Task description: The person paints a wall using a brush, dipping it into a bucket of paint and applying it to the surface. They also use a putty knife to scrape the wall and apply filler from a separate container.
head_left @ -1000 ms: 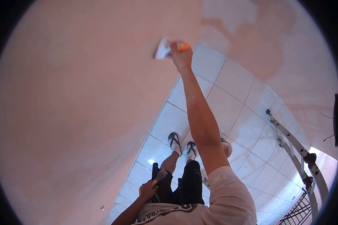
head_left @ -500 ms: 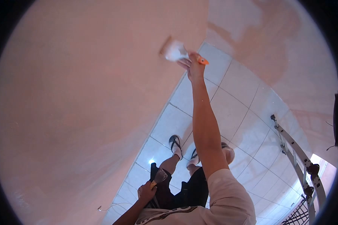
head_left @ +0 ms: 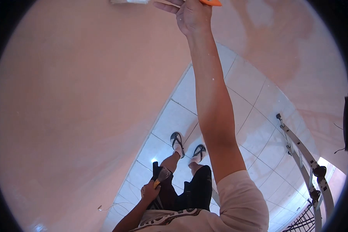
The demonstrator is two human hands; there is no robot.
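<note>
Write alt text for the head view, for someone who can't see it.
Right hand holds an orange-handled tool up by a pinkish wall; left hand, lower, grips a yellow-handled scraper. A ladder stands on tiled floor at right.

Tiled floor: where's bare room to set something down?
Bare: tiles between right arm and ladder; smaller patch above the feet, between wall and right arm. Crowded: lower right of view, ladder and black railing; lower centre, legs, left hand and scraper.
</note>
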